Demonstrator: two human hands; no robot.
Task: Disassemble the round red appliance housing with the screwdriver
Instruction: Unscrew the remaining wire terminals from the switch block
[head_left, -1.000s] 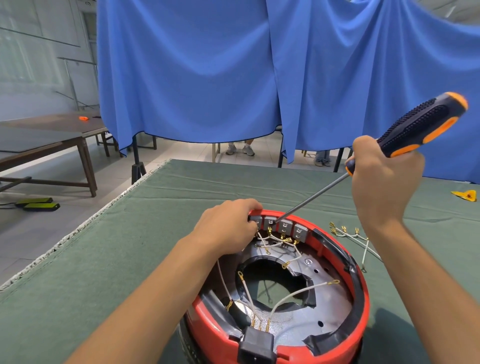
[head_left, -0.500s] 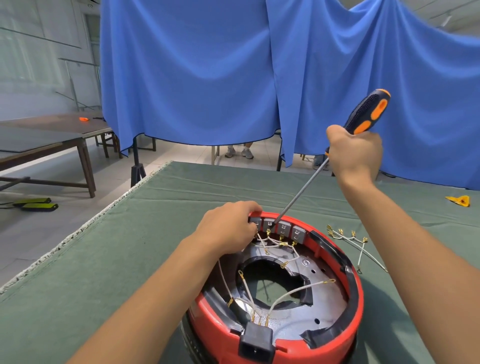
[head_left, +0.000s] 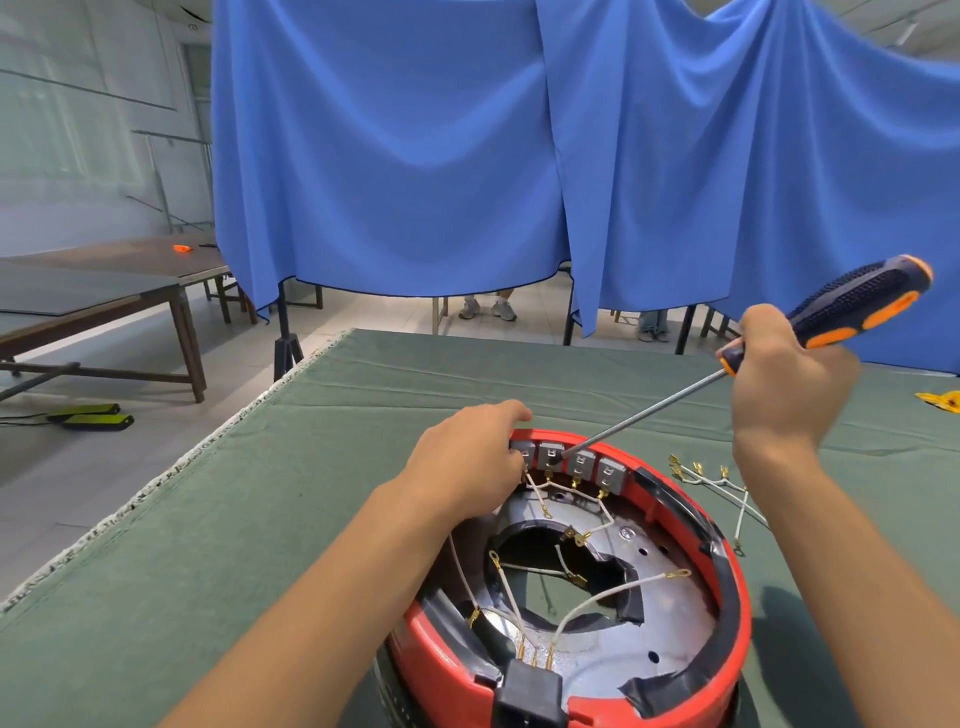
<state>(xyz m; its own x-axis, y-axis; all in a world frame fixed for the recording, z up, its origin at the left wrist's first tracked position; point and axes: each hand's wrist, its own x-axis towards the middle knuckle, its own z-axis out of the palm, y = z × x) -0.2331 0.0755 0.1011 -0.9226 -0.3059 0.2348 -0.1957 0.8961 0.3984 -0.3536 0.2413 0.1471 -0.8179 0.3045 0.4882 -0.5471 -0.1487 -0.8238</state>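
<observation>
So the red housing (head_left: 727, 613) sits on the green cloth tabletop (head_left: 218, 519), open side up. It's a round glossy plastic shell with a dull grey metal plate inside, black trim along the rim and a black plug block (head_left: 530, 701) at its near edge. My left hand (head_left: 467, 467) rests on the housing's far-left rim, fingers curled over the edge beside a row of four small grey terminal blocks (head_left: 571, 462). My right hand (head_left: 784, 384) grips the screwdriver (head_left: 852, 306) up and to the right of the housing, fingers wrapped round its knobbly black-and-orange handle. The thin steel shaft slants down and its tip is touching the second block from the left. White wires (head_left: 597, 603) with brass clips loop all over the inside of the housing, crowding those blocks. A loose bunch of wires (head_left: 717, 483) lies on the cloth just right of the housing. Blue curtain (head_left: 389, 156) hangs behind it.
</observation>
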